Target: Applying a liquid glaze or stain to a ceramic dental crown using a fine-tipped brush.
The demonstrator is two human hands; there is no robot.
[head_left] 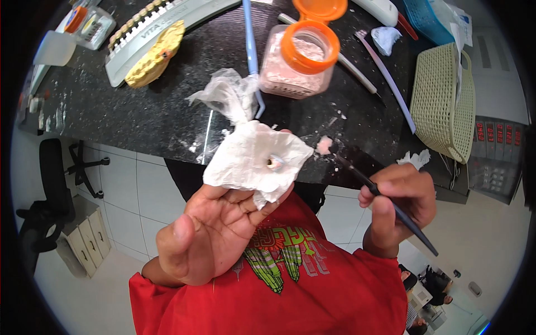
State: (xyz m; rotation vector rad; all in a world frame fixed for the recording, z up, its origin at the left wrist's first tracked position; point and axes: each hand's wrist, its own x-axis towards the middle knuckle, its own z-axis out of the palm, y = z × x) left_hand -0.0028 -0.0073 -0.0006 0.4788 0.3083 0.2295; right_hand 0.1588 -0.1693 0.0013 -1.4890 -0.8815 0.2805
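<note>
While the left hand [215, 237] lies palm up with its thumb apart and its fingers extended, it supports a white tissue [237, 156] from beneath. On the tissue, right of its middle, sits a small pale piece [275, 161] with a dark spot on one side; what it is cannot be made out. The right hand [405, 195] pinches a slim dark tool [413, 226] between thumb and fingers, its thin tip pointing up and left, near a pink lump [324, 146] on the black speckled tabletop [167, 114]. Beyond the tissue stands a clear jar [290, 78] of pink powder [310, 49], its orange lid [321, 8] flipped open. Crumpled translucent plastic [223, 92] lies at the tissue's far edge, beside a blue tool [249, 39].
</note>
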